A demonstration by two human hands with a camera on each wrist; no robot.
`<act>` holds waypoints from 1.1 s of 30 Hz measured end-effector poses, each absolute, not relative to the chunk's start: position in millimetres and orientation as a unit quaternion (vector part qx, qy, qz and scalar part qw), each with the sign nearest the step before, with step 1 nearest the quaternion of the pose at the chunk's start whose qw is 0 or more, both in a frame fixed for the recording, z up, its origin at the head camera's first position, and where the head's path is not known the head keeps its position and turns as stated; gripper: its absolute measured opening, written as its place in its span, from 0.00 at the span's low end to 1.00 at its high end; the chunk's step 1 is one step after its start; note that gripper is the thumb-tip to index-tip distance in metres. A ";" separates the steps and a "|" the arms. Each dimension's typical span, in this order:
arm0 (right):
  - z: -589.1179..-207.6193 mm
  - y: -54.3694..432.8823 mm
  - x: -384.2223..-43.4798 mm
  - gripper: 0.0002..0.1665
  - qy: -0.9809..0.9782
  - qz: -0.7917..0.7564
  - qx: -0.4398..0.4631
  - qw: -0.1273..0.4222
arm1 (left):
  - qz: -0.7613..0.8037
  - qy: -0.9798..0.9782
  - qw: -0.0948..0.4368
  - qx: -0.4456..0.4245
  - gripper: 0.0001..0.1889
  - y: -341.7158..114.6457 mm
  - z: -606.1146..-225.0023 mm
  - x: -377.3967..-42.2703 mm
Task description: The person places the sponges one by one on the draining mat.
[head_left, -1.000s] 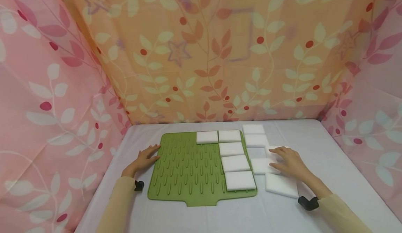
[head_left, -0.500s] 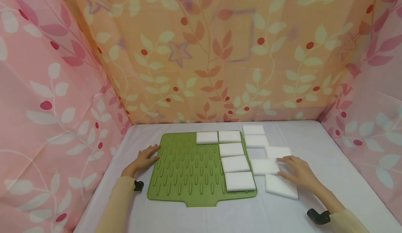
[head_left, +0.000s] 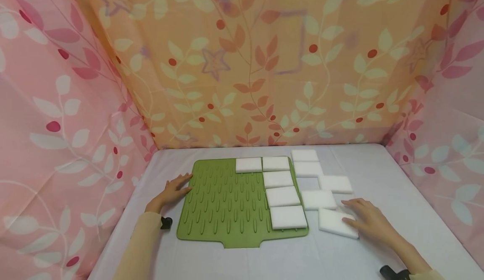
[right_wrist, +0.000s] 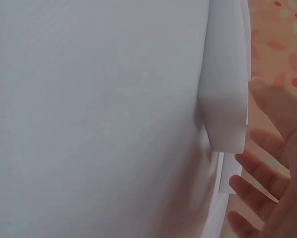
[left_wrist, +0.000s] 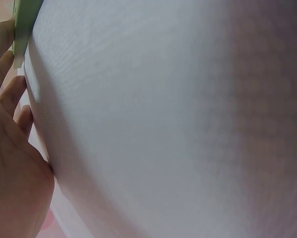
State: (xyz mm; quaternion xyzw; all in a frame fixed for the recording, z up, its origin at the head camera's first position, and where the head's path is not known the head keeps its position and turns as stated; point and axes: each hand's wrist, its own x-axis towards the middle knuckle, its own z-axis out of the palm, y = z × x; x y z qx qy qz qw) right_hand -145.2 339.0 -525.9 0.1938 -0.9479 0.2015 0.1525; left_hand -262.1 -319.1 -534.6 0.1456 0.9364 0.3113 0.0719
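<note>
My left hand [head_left: 172, 192] rests with its fingertips at the left edge of a ridged green mat [head_left: 219, 200]. In the left wrist view its fingers touch the mat's edge [left_wrist: 24, 29]. On the right, my right hand [head_left: 370, 220] hovers with loosely spread fingers at the right end of the nearest white rectangular sponge [head_left: 334, 222], which lies flat on the cloth. The right wrist view has that sponge's side [right_wrist: 223, 109] beside the thumb; whether the thumb touches it I cannot tell. Several similar sponges [head_left: 289, 217] lie on the mat's right column and top edge.
More white sponges lie loose right of the mat: one pair [head_left: 305, 155] at the back, one [head_left: 335, 184] farther right, one [head_left: 318, 199] beside the mat. White cloth [head_left: 283, 259] covers the table. Patterned curtains [head_left: 242, 61] stand behind and at both sides.
My right hand has moved right and toward the front, from over the middle loose sponges to the nearest one. The left hand, mat and sponges stay as they were.
</note>
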 end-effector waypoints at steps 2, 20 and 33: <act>-528.0 340.2 -141.2 0.27 -0.950 0.211 0.186 0.138 | 0.310 0.937 0.070 0.147 0.31 -319.3 -534.8 -261.9; -536.5 341.9 -124.6 0.36 -0.947 0.212 0.201 0.136 | 0.302 0.939 0.071 0.149 0.31 -319.5 -536.7 -262.8; -531.3 343.1 -122.2 0.37 -0.949 0.187 0.216 0.137 | 0.305 0.938 0.072 0.148 0.31 -320.5 -535.4 -263.2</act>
